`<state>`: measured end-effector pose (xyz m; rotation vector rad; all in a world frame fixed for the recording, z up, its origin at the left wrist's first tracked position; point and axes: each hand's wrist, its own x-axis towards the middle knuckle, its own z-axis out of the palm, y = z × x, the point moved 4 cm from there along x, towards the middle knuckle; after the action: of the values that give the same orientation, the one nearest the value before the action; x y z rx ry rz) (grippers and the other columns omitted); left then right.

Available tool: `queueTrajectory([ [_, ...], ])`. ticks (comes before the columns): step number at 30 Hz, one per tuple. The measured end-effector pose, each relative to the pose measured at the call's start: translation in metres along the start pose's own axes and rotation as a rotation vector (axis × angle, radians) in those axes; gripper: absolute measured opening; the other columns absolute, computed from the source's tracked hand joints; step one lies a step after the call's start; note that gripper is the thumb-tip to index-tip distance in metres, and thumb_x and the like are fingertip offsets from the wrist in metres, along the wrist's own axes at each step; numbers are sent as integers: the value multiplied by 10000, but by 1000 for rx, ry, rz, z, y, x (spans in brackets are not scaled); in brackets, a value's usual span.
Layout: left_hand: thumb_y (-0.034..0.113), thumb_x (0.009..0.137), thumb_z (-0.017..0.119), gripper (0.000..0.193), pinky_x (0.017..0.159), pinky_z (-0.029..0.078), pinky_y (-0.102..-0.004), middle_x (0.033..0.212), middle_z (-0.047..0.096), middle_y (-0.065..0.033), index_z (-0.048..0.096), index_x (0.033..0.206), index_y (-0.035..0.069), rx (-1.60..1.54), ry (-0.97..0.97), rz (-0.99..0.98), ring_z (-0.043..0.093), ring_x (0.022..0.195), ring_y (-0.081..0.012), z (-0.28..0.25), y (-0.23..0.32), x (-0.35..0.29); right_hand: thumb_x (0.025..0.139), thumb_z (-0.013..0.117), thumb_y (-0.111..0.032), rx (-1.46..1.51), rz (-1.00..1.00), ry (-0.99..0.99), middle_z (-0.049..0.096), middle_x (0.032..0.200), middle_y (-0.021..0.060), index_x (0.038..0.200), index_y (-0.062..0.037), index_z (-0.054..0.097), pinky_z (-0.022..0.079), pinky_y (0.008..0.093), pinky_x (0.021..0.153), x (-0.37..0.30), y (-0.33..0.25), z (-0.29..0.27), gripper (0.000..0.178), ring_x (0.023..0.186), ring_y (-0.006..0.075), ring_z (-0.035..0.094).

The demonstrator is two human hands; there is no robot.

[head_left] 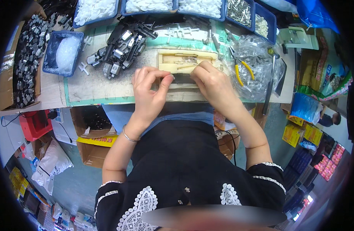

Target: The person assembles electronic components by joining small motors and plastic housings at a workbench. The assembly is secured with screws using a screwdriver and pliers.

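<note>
your left hand pinches one end of a dark flat part | your right hand grips its other end (part sits at the near table edge, between both hands) | beyond: cream jig block | yellow-handled pliers right on clear bag | black parts pile left | far: blue bins of white pieces

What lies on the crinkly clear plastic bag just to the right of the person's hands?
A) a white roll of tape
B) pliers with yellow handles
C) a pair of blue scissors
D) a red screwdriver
B: a pair of pliers with yellow handles lies on the crinkled clear plastic bag, just beyond the person's right hand, which with the left hand pinches a small dark flat part.
</note>
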<state>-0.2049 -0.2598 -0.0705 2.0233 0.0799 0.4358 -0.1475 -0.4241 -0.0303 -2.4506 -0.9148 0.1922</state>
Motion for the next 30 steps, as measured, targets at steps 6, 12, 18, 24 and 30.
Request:
queueTrajectory([
  [6, 164, 804, 698, 119, 784, 354, -347, 834, 545, -58, 627, 810, 70, 90, 134, -33, 482, 815, -226, 11, 3, -7, 807, 606, -37, 33, -16, -4, 537, 818, 109, 826, -45, 551, 477, 411, 612, 2, 3, 1, 59, 743, 325, 591],
  [12, 135, 810, 655, 122, 802, 334, -387, 942, 512, -93, 559, 815, 61, 176, 69, -70, 457, 907, -268, 14, 6, 4, 734, 542, 30, 9, -54, -24, 505, 831, 137, 842, -21, 503, 486, 429, 615, 0, 4, -2, 125, 752, 336, 590],
  [18, 56, 767, 665, 125, 806, 333, -388, 953, 536, -103, 552, 819, 66, 593, 10, 332, 474, 921, -279, 11, 33, 17, 770, 590, -14, 72, -99, 31, 553, 835, 137, 847, -27, 550, 503, 408, 606, 2, 9, -13, 88, 737, 329, 610],
  [24, 85, 743, 681, 168, 750, 353, -360, 911, 559, -61, 601, 891, 83, 410, 39, 432, 528, 863, -248, 6, 60, 103, 825, 641, -135, 31, 110, 415, 642, 812, 108, 882, -45, 644, 500, 342, 644, 50, 74, -98, 107, 726, 245, 633],
  [30, 149, 749, 684, 91, 723, 385, -353, 830, 553, -33, 654, 823, 104, 556, -11, 595, 537, 813, -214, 79, 57, 158, 751, 684, -183, -739, 58, 396, 633, 971, 117, 858, -62, 677, 439, 402, 826, 109, 139, -98, 162, 940, 263, 564],
])
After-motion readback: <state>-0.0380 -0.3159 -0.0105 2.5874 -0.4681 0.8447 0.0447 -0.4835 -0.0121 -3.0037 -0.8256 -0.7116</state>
